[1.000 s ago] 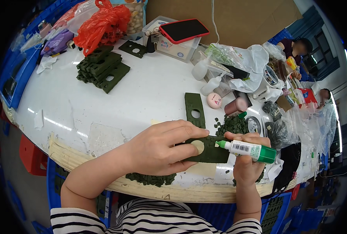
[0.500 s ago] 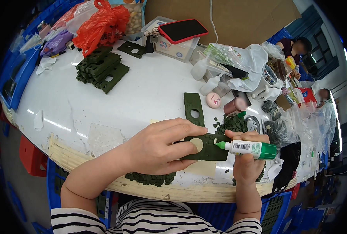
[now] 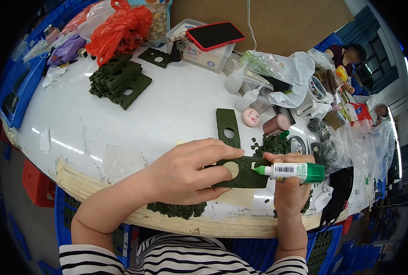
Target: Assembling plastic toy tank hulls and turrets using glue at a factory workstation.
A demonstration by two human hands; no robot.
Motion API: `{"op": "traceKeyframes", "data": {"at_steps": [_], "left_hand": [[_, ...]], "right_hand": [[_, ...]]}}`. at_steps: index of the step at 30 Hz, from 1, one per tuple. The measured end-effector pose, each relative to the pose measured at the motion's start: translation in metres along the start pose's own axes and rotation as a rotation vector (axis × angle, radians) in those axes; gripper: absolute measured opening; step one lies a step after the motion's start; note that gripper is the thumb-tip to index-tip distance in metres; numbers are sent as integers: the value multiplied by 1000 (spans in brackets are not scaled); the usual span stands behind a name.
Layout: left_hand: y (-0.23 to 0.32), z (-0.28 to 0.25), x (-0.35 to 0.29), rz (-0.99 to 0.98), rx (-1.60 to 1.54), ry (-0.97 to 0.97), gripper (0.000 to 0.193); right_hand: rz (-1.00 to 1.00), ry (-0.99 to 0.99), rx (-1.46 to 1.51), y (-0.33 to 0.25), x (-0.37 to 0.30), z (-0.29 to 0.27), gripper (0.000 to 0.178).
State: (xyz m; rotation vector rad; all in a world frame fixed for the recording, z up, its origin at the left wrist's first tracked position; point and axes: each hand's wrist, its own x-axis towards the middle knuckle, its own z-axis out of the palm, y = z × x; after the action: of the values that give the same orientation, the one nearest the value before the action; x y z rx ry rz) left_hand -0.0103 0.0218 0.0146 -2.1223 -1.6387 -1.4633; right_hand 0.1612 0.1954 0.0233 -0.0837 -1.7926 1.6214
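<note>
My left hand [image 3: 181,172] presses a dark green flat piece [image 3: 255,180] against the table, its fingers closed along the left part around a round hole. In my right hand [image 3: 291,197] is a white and green glue bottle [image 3: 288,170], lying nearly level. Its green nozzle touches or hovers just over the piece, beside a small pale patch of glue. Beyond the left fingers lies a second green piece [image 3: 224,120] with a round hole. Small green bits form one heap [image 3: 277,145] past the right hand and another [image 3: 176,211] at the near edge.
Stacked green pieces [image 3: 121,82] stand at the far left near a red plastic bag [image 3: 119,32]. A red-cased phone [image 3: 215,35] rests on a clear box [image 3: 204,57]. Squeeze bottles [image 3: 249,98], a pink jar [image 3: 276,124] and plastic bags [image 3: 295,75] crowd the right.
The rear end of the glue bottle has tipped slightly away from me. My left hand and the green piece stay in place.
</note>
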Motion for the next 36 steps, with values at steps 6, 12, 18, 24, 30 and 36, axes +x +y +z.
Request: {"op": "traceKeyframes", "data": {"at_steps": [6,12,18,24,30,36], "left_hand": [[1,0,0,8,10,6,28],[1,0,0,10,8,6,29],[1,0,0,8,9,3,29],[0,0,0,12,11,6,29],[0,0,0,7,8,7,30],[0,0,0,-4,19,-6,31]], "right_hand": [[-46,-24,-23,2,0,0,44],[-51,-29,-27,2,-1,0,43],[-48,-27,-18,2,-1,0,44],[-58,-33,-38,2,0,1,44],[-31,-12,-39,1,-1,2,46],[60,87,152,1,1,-4,51]]}}
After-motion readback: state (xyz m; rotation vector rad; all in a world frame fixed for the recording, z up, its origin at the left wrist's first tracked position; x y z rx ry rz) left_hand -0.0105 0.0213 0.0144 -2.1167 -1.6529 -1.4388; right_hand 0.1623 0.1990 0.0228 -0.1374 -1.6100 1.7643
